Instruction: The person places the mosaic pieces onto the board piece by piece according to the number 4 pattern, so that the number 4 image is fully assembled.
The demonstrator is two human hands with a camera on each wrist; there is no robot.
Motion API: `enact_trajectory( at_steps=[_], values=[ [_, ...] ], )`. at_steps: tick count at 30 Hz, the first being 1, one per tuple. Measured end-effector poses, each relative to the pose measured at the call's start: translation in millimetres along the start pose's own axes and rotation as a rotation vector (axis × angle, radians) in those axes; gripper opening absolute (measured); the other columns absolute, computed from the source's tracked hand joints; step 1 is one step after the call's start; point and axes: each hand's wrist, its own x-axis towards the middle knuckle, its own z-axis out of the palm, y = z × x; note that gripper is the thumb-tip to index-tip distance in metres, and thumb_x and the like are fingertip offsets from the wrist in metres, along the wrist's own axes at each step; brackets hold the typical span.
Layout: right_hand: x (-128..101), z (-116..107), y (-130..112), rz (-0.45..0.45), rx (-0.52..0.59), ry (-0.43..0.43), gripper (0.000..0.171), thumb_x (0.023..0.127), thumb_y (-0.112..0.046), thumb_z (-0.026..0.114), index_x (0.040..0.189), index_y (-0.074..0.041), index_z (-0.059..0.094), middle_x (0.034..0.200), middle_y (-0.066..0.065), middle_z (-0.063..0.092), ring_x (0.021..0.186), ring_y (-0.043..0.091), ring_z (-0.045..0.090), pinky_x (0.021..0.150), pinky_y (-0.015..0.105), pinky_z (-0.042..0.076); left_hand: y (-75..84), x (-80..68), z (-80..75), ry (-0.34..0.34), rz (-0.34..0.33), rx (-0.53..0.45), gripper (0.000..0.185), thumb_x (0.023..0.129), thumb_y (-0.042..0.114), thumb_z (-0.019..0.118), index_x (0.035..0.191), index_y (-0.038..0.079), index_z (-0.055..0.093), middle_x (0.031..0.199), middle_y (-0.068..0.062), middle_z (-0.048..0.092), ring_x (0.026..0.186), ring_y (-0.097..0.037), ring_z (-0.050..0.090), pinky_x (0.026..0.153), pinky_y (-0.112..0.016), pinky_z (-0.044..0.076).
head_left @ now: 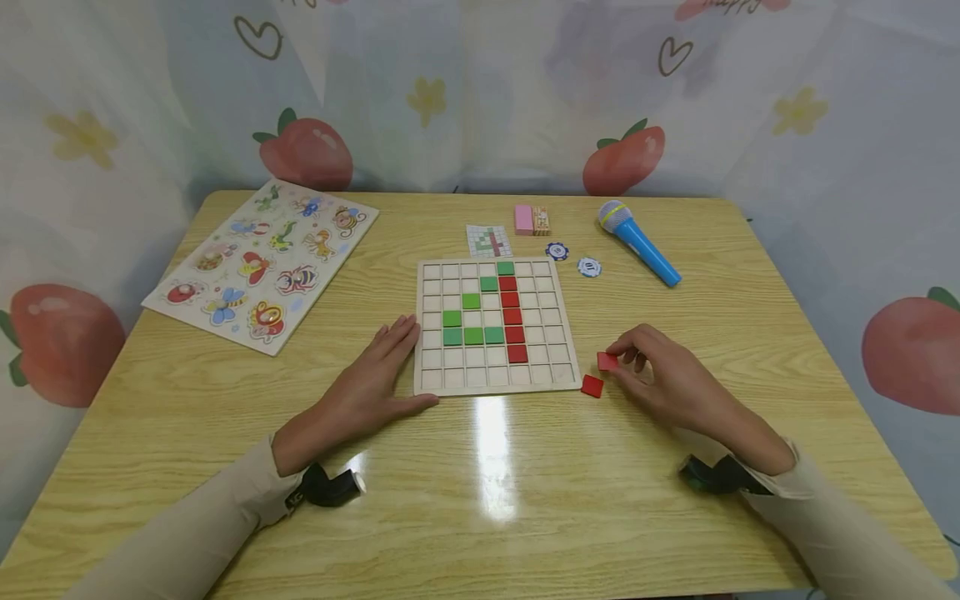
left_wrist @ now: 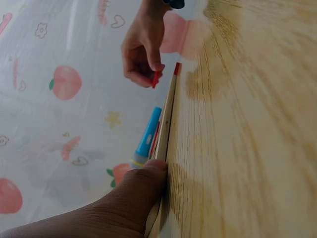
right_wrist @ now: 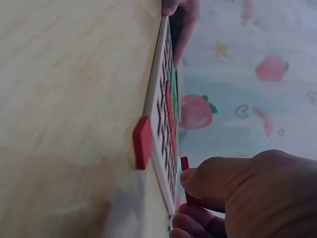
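A square wooden grid board (head_left: 497,379) lies on the table, with several green tiles (head_left: 471,301) in a stepped outline and a column of red tiles (head_left: 512,317) in its cells. My left hand (head_left: 360,383) rests against the board's left edge, thumb at the near left corner and fingers straight along the side. Between thumb and fingertips my right hand (head_left: 663,375) pinches a red tile (right_wrist: 185,173), held above the table right of the board. Another red tile (head_left: 592,386) lies on the table by the board's near right corner.
Behind the board lie a small pattern card (head_left: 488,241), a pink and patterned block (head_left: 532,220) and two poker chips (head_left: 588,267). A blue toy microphone (head_left: 639,242) is at the back right. An insect picture board (head_left: 262,267) lies at the back left.
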Motion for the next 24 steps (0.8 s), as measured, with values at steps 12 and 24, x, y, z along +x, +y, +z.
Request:
enact_trajectory(
  at_steps=[12,24],
  values=[
    [37,6,-30,-0.104,0.063,-0.163,0.021,0.098,-0.013,0.079,0.117,-0.016,0.071,0.111,-0.004,0.069,0.095,0.008,0.062,0.077,0.024,0.059,-0.2,1.5,0.8,0.016,0.019,0.007,0.113,0.089,0.055,0.083,0.17,0.003,0.023,0.181,-0.012,0.017,0.169,-0.03,0.014,0.14,-0.05,0.016],
    [62,27,-52,-0.155,0.106,-0.248,0.018,0.097,-0.017,0.08,0.113,-0.014,0.072,0.108,-0.002,0.068,0.095,0.011,0.062,0.079,0.025,0.058,-0.9,0.1,1.4,0.029,0.029,0.006,0.114,0.088,0.054,0.084,0.169,0.002,0.023,0.18,-0.013,0.018,0.169,-0.031,0.016,0.14,-0.05,0.016]
  ],
)
